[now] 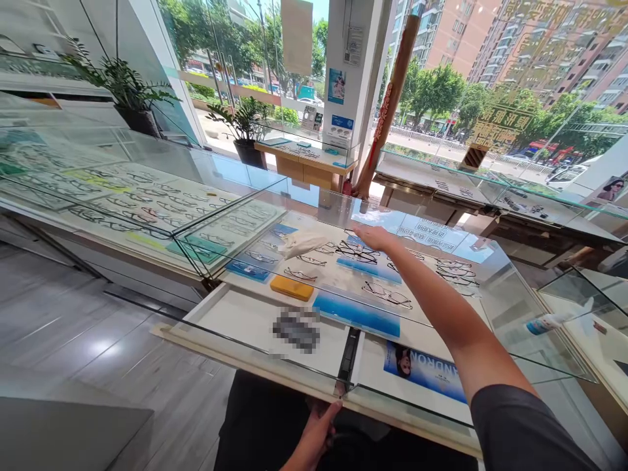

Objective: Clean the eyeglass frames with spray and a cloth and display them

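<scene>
My right hand (371,237) reaches across the glass top of a display case (314,212), fingers extended and palm down. A crumpled pale cloth (307,244) lies to its left, and dark-framed eyeglasses (358,254) show through the glass just below it. At the case's front edge, my left hand (318,425) is at the wooden drawer front (235,366), near the divider; its fingers are curled and partly hidden. Inside the case are a yellow case (292,288), a blue card (356,315) and more eyeglasses (387,294).
Another glass case (142,203) with many eyeglasses extends left. The drawers stand pulled out; one holds a blue printed leaflet (424,370). A spray bottle (552,322) is at the right. Potted plants (245,131) and a leaning wooden post (387,111) stand by the windows.
</scene>
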Action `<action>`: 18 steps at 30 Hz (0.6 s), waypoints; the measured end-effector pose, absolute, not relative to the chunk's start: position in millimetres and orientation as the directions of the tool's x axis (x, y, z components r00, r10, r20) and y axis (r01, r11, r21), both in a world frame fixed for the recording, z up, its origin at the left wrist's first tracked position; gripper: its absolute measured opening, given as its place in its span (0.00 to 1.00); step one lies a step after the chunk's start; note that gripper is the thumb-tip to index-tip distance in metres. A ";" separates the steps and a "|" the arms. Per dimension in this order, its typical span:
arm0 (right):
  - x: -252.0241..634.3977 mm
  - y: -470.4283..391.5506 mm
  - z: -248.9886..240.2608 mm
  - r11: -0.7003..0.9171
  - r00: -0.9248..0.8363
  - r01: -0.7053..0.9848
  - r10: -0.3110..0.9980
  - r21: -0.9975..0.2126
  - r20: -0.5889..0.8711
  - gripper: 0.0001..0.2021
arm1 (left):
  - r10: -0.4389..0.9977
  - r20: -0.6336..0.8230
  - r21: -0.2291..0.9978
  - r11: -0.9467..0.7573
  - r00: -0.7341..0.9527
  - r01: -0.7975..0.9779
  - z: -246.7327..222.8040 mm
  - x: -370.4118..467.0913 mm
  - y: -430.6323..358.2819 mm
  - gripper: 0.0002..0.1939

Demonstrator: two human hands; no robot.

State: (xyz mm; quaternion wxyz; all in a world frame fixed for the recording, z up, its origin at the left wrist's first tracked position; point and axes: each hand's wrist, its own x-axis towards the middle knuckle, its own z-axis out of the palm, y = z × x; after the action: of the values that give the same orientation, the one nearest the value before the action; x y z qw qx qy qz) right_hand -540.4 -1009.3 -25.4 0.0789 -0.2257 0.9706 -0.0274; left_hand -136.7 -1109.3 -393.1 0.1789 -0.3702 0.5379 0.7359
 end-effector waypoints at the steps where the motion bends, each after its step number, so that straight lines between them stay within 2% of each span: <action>1: -539.9 -1009.3 -26.1 0.898 -0.887 -0.430 -0.439 -0.089 -0.142 0.46 | -0.148 -0.730 0.667 -0.366 -0.667 -0.649 -391.8 -136.5 -1109.0 0.46; 5: -535.1 -1007.7 -25.2 0.895 -0.887 -0.435 -0.445 -0.098 -0.124 0.44 | -0.172 -0.716 0.674 -0.426 -0.677 -0.604 -386.9 -133.1 -1105.9 0.45; 10: -502.8 -1010.7 -9.8 0.841 -0.847 -0.525 -0.531 -0.130 -0.011 0.36 | -0.155 -0.716 0.673 -0.412 -0.681 -0.614 -374.2 -129.8 -1105.2 0.46; 11: -488.7 -1011.7 -4.6 0.812 -0.823 -0.564 -0.568 -0.151 0.025 0.34 | -0.143 -0.717 0.671 -0.406 -0.682 -0.621 -370.8 -130.0 -1106.4 0.47; 13: -452.2 -1012.3 6.5 0.689 -0.735 -0.673 -0.663 -0.268 0.139 0.30 | -0.083 -0.729 0.657 -0.366 -0.680 -0.659 -361.2 -131.3 -1111.7 0.49; 15: -409.0 -1010.2 15.4 0.552 -0.637 -0.743 -0.757 -0.379 0.144 0.27 | 0.045 -0.759 0.626 -0.225 -0.650 -0.746 -342.9 -133.8 -1122.2 0.47; 16: -387.2 -1008.0 17.8 0.498 -0.589 -0.758 -0.800 -0.421 0.115 0.26 | 0.140 -0.774 0.609 -0.100 -0.617 -0.787 -328.5 -135.4 -1130.0 0.44; 17: -366.6 -1005.2 18.2 0.461 -0.546 -0.763 -0.835 -0.453 0.070 0.25 | 0.236 -0.776 0.612 0.056 -0.585 -0.789 -309.7 -137.0 -1139.5 0.40; 18: -348.1 -1001.9 16.2 0.432 -0.497 -0.766 -0.868 -0.477 0.012 0.25 | 0.364 -0.729 0.668 0.191 -0.580 -0.719 -286.2 -138.7 -1150.7 0.35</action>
State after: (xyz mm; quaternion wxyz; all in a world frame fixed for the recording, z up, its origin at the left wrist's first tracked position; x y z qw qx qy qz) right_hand -348.1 -1001.9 16.2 0.1181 -0.4873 0.8378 -0.2159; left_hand -138.7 -1150.7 -286.2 0.4363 -0.1397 0.6365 0.6205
